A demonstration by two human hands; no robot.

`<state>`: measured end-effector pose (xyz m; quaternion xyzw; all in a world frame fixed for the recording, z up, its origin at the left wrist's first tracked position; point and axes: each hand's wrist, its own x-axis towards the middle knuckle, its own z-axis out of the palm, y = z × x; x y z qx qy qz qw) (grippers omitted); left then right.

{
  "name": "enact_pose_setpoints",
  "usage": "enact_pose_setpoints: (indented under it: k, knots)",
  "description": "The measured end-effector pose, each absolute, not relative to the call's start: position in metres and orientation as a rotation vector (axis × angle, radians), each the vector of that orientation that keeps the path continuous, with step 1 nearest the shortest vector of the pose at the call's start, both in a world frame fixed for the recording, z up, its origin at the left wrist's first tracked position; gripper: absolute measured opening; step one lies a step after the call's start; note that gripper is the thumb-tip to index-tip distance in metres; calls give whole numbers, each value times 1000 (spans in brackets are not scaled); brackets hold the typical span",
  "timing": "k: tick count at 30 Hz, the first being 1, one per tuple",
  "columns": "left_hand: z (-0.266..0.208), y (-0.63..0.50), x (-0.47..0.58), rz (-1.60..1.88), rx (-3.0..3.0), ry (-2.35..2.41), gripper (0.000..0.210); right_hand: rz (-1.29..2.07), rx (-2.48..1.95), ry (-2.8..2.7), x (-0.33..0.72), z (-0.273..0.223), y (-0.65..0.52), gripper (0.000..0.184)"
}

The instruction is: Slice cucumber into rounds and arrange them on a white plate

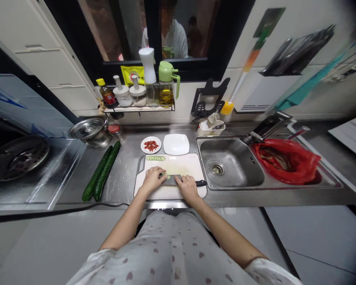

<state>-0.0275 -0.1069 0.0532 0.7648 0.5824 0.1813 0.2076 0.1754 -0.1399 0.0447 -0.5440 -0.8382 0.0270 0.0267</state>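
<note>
A kitchen knife [173, 181] lies across the white cutting board [163, 193], its black handle pointing right. My right hand [187, 187] grips it where blade and handle meet, with the thumb on the blade. At the blade's left end, my left hand [152, 180] has its fingers bent together around a bit of green cucumber, partly hidden by the fingertips. One pale cucumber slice [168, 177] shows on the blade beside them. A neat overlapping row of cucumber slices [156, 158] rests along the board's upper left.
Behind the board stand a plate of chopped red pieces [151, 145] and a white plate [176, 144]. Two whole cucumbers [102, 174] lie left, near a lidded steel pot [91, 132]. To the right are the sink [231, 162] and a red plastic bag [287, 160]. Bottles line a shelf [142, 107].
</note>
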Motion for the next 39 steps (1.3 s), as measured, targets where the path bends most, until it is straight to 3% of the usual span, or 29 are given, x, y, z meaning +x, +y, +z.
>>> enact_pose_setpoints:
  k: [7, 16, 25, 39]
  knots:
    - [62, -105, -21, 356, 2060, 1561, 32, -148, -1545, -2525, 181, 41, -142, 34]
    - [51, -94, -18, 616, 1801, 1483, 14, -78, -1564, -2527, 187, 38, -145, 33]
    - [20, -45, -34, 971, 1426, 1715, 17, -19, -1694, -2503, 214, 28, -158, 33]
    - [-8, -3, -8, 722, 1559, 1952, 16, 17, -1808, -2412, 228, 31, -168, 32]
